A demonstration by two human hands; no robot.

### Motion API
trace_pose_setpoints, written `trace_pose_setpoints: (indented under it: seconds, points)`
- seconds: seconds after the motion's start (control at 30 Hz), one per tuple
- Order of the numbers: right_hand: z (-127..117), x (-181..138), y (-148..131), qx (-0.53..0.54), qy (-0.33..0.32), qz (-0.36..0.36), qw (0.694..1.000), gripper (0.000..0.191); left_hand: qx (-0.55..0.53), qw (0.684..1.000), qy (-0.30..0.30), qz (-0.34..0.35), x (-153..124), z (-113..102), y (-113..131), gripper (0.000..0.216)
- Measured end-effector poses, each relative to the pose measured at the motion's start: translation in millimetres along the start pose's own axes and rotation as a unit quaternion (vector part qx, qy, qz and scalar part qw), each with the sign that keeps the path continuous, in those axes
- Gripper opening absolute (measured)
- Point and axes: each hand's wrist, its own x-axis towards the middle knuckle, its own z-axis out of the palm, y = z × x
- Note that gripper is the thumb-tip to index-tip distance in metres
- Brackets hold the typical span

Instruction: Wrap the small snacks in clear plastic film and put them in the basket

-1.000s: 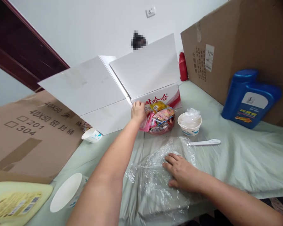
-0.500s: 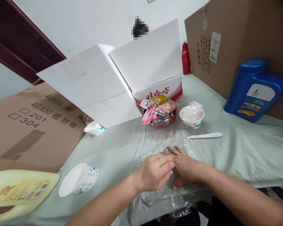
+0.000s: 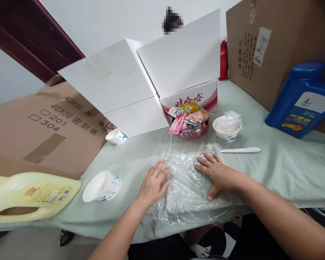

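A crinkled clear plastic sheet or bag (image 3: 188, 187) lies spread over the cloth at the front edge of the table. On its left edge rests my left hand (image 3: 154, 182), fingers apart and holding nothing. My right hand (image 3: 216, 173) lies flat on the right part of the plastic with its fingers spread. Just beyond my right hand is a white utility knife (image 3: 241, 150). Behind that stands a paper bowl (image 3: 227, 136) with crumpled clear plastic in it. A reddish bowl (image 3: 193, 133) heaped with wrapped snacks (image 3: 196, 117) sits farther back.
An empty paper bowl (image 3: 101, 186) lies tilted at left, beside a yellow jug (image 3: 51, 195). A smaller paper cup (image 3: 116, 137) is near a brown carton (image 3: 65, 133). An open white box (image 3: 119, 79) stands at the back. A blue jug (image 3: 300, 104) and large carton (image 3: 249, 54) are at right.
My left hand has moved left off my right hand and opened onto the plastic. The plastic now lies flatter, and my right hand stays on it. The view has shifted slightly.
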Motion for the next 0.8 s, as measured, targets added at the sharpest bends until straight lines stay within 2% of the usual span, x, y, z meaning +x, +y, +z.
trace_pose_setpoints:
  seconds: [0.07,0.13,0.2,0.23,0.3,0.33,0.37,0.4,0.5,0.57,0.63,0.7,0.8]
  points:
    - [-1.7,-0.6,4.0,-0.016,0.019,0.042,0.999,0.114,-0.032,0.996,-0.073,0.039,-2.2,3.0,5.6,0.048]
    - [-3.8,-1.7,9.6,-0.035,0.066,0.111,0.991,0.103,-0.038,0.994,-0.102,0.008,-4.4,7.0,6.0,0.052]
    - [-7.6,-4.0,14.0,-0.045,0.138,0.146,0.979,0.087,-0.043,0.996,-0.069,-0.038,-8.3,8.0,1.4,0.046]
    - [-10.3,-5.8,14.6,-0.041,0.177,0.135,0.974,0.078,-0.052,0.997,-0.035,-0.051,-11.4,6.7,-1.9,0.041]
    - [-16.6,-10.8,11.4,-0.005,0.234,0.061,0.970,0.063,-0.090,0.993,0.049,-0.053,-19.8,0.3,-7.2,0.033]
    - [-19.8,-13.7,7.7,0.023,0.241,0.011,0.970,0.058,-0.117,0.989,0.080,-0.040,-24.9,-4.1,-8.4,0.029]
    - [-22.7,-16.8,2.8,0.051,0.229,-0.039,0.971,0.055,-0.148,0.984,0.092,-0.020,-30.5,-8.6,-8.4,0.025]
    - [-24.8,-19.7,-2.8,0.076,0.200,-0.086,0.973,0.053,-0.179,0.981,0.079,0.003,-36.3,-12.8,-7.1,0.024]
    - [-23.5,-25.8,-20.1,0.102,0.069,-0.178,0.976,0.054,-0.219,0.974,-0.048,0.044,-52.8,-19.3,0.1,0.043]
    - [-16.5,-27.3,-29.3,0.073,0.013,-0.192,0.979,0.060,-0.208,0.973,-0.093,0.030,-61.7,-17.9,3.2,0.049]
    - [-7.9,-27.7,-36.4,0.023,0.003,-0.180,0.983,0.064,-0.204,0.975,-0.083,0.015,-67.8,-14.2,2.7,0.032]
    - [-1.6,-28.9,-41.5,-0.018,0.017,-0.159,0.987,0.059,-0.219,0.974,-0.060,0.014,-70.9,-11.4,0.1,0.012]
    - [-1.4,-35.3,-44.9,-0.021,0.035,-0.146,0.988,0.036,-0.255,0.966,-0.036,0.003,-71.8,-12.6,-2.2,0.015]
